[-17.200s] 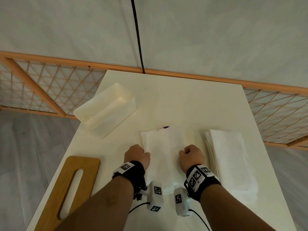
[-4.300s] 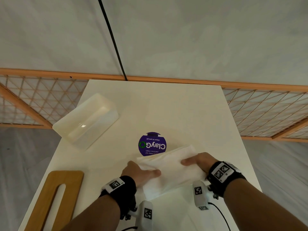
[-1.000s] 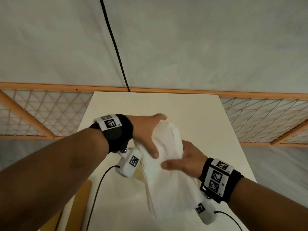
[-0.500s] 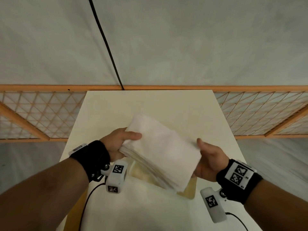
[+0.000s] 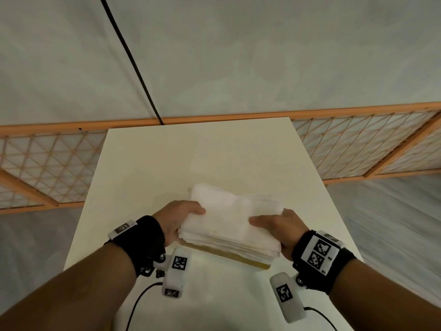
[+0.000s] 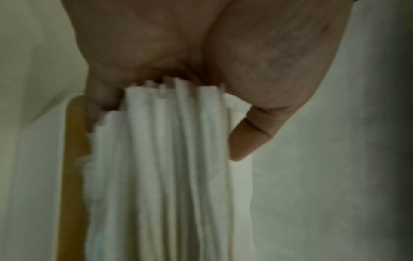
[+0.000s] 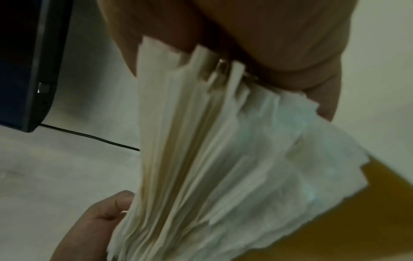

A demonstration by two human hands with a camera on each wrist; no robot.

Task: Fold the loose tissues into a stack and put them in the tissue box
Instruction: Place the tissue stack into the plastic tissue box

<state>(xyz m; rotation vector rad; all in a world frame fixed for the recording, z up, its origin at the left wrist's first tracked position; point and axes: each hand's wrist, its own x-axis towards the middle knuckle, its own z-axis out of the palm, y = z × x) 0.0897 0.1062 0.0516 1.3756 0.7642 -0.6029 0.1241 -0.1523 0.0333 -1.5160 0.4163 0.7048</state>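
A thick stack of folded white tissues (image 5: 229,225) is held level, low over the near half of the table. My left hand (image 5: 188,220) grips its left end, thumb on top and fingers underneath. My right hand (image 5: 269,229) grips the right end the same way. In the left wrist view the stack's layered edge (image 6: 161,176) runs out from the palm under the thumb (image 6: 245,137). The right wrist view shows the fanned layers (image 7: 212,159) and my left fingers (image 7: 100,220) at the far end. A yellow-brown strip (image 5: 229,258) lies right beneath the stack. I cannot make out the tissue box.
The cream table (image 5: 191,163) stretches ahead to a wall with a black cable (image 5: 133,60). Wooden lattice fencing (image 5: 47,168) stands on both sides. A dark flat object (image 7: 26,61) and a thin cable (image 7: 89,136) show in the right wrist view.
The stack hung upright between my hands a second ago. It has since turned flat and come down lower and nearer, with both hands still gripping its ends.
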